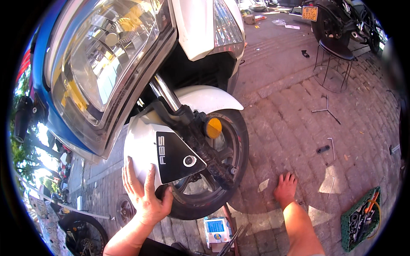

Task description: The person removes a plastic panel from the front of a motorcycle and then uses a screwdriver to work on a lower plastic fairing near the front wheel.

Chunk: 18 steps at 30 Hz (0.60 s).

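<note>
The front end of a scooter with a large headlight (pixel 100 55) fills the left and middle. My left hand (pixel 147 196) lies on the lower front of its white front fender (pixel 141 143), fingers outstretched and spread, thumb by the tyre. Beside those fingers sits a black triangular panel (pixel 173 155) with a round fastener. The front wheel (pixel 243 158) stands on the paving, a silver fork tube (pixel 165 91) and an orange round reflector (pixel 213 128) above it. Off to the right, my right hand (pixel 286 187) is over the bricks, empty, with fingers extended; ground contact cannot be told.
A green tool crate (pixel 346 232) stands at lower right. On the bricks lie a three-armed wrench (pixel 326 110), bent metal rods (pixel 333 149) and a small black part (pixel 323 149). A blue-and-white box (pixel 217 230) is below the wheel. Farther back are a stool (pixel 336 49) and a parked motorcycle (pixel 341 19).
</note>
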Tool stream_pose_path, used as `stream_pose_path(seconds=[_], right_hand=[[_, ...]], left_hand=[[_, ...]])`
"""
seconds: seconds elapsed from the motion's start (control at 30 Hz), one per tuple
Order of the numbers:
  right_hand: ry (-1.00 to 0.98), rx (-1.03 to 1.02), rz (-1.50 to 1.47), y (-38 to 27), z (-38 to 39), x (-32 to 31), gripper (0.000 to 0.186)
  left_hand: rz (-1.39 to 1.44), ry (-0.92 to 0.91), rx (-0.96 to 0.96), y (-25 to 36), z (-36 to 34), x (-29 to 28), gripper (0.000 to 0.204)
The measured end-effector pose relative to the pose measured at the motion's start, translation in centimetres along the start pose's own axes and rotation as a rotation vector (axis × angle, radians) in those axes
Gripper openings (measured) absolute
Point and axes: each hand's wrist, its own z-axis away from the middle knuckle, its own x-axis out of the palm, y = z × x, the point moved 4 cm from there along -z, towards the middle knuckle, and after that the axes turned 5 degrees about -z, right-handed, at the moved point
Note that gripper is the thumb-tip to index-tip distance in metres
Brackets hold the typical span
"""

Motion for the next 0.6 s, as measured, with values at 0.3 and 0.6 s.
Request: stream_pose_path(seconds=[0.3,0.6], right_hand=[[-0.025,-0.004,0.035,0.0,0.3,0.7,0.066],[0.015,-0.027,-0.135,0.9,1.1,-1.3,0.068]], left_hand=[[0.020,0.014,0.000,-0.1,0.2,-0.5,0.092],[0.038,0.021,-0.005,-0.3,0.3,-0.7,0.086]])
